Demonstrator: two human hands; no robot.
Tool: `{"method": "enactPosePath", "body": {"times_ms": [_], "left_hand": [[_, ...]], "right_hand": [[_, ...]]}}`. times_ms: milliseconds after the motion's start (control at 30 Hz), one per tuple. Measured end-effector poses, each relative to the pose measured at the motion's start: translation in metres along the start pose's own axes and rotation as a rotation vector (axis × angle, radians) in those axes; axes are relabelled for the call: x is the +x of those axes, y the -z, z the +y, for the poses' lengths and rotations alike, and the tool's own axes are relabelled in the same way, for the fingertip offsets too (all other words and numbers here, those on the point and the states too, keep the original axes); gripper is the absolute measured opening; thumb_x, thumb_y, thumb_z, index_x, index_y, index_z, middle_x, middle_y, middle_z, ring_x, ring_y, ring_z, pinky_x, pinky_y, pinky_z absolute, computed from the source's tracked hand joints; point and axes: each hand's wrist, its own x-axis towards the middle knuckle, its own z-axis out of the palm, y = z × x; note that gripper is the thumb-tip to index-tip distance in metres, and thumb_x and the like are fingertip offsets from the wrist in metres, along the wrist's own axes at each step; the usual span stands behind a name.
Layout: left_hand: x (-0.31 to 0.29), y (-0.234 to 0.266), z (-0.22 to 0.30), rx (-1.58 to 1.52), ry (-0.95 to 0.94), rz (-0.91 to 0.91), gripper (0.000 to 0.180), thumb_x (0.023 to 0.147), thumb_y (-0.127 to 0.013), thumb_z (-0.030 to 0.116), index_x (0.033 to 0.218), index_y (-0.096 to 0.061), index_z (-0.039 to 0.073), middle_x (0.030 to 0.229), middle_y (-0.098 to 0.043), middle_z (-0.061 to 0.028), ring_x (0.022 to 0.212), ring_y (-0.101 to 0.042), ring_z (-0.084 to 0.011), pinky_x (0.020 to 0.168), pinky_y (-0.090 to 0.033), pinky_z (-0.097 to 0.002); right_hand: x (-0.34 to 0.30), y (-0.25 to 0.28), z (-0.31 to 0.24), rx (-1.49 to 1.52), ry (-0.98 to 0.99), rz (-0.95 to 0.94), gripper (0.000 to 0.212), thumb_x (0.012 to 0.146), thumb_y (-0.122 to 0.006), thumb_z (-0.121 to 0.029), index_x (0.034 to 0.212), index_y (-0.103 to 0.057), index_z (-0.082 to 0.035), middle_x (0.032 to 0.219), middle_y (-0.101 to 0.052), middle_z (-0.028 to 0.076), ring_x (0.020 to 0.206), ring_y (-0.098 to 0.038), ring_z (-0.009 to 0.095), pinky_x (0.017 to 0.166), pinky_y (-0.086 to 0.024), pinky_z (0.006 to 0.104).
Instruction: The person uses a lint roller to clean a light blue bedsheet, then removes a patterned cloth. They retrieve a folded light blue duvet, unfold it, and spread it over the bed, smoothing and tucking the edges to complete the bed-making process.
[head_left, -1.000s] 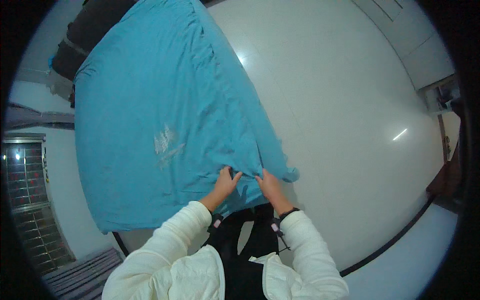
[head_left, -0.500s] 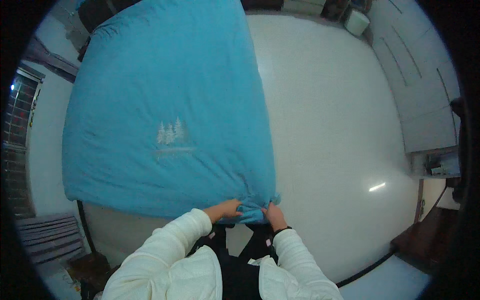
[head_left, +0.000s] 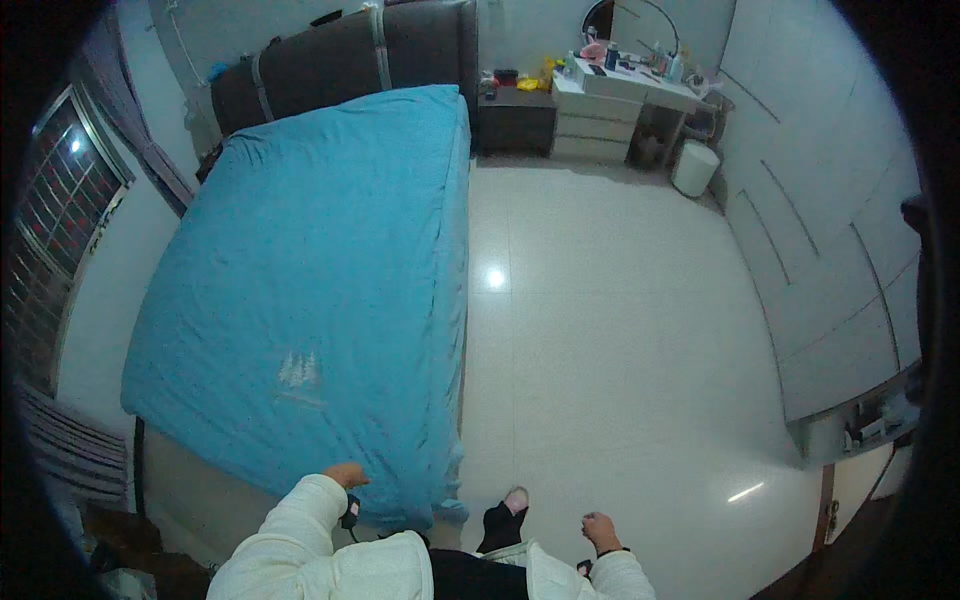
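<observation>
A blue fitted sheet [head_left: 300, 230] with a pale tree motif covers the bed, its loose hem bunched at the near right corner. Over the foot end of the sheet is my left hand [head_left: 346, 474], fingers stretched loosely to the right and holding nothing; I cannot tell whether it touches the cloth. A dark device with a cable shows at that wrist. Apart from the bed, my right hand [head_left: 601, 531] hangs above the pale floor, fingers curled in with nothing in them. Between the hands, one foot [head_left: 516, 500] steps forward beside the bed.
A dark headboard [head_left: 330, 65] stands at the far end. Beyond the tiled floor [head_left: 600, 330] are a dark nightstand [head_left: 516, 125], a white dressing table [head_left: 600, 105] and a white bin [head_left: 694, 168]. Pale wardrobes [head_left: 830, 250] line the right; a barred window [head_left: 60, 210] is at left.
Both hands have let go of the sheet's near right corner and moved apart, the right one out over the floor. My view has tilted up, showing the headboard and dressing table.
</observation>
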Motion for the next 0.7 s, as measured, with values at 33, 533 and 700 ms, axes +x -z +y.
{"method": "enactPosePath", "body": {"times_ms": [33, 533, 700], "left_hand": [[0.0, 0.015, 0.033, -0.057, -0.091, 0.017, 0.038, 0.089, -0.056, 0.033, 0.112, -0.064, 0.003, 0.114, -0.064, -0.0164, 0.102, -0.06, -0.0336, 0.086, -0.048, -0.0436], [0.035, 0.103, 0.154, -0.253, -0.054, -0.013, 0.041, 0.091, -0.055, 0.039, 0.112, -0.065, 0.004, 0.105, -0.066, -0.0134, 0.087, -0.063, -0.0244, 0.074, -0.052, -0.0384], [0.057, 0.179, 0.104, -0.316, 0.178, 0.204, 0.038, 0.089, -0.057, 0.04, 0.088, -0.069, 0.004, 0.09, -0.067, -0.0121, 0.078, -0.062, -0.0244, 0.068, -0.048, -0.0413]], "right_hand": [[-0.006, 0.022, 0.02, -0.284, 0.111, 0.124, 0.029, 0.083, -0.055, -0.022, 0.099, -0.068, -0.002, 0.088, -0.069, 0.015, 0.083, -0.067, 0.029, 0.072, -0.053, 0.038], [0.112, 0.121, -0.191, -0.514, 0.584, -0.082, 0.037, 0.087, -0.053, -0.032, 0.111, -0.064, -0.007, 0.107, -0.066, 0.017, 0.101, -0.06, 0.037, 0.089, -0.047, 0.0439], [0.145, 0.168, -0.303, -0.529, 0.696, -0.056, 0.036, 0.087, -0.055, -0.03, 0.114, -0.063, -0.008, 0.107, -0.066, 0.017, 0.101, -0.06, 0.035, 0.088, -0.047, 0.0439]]}}
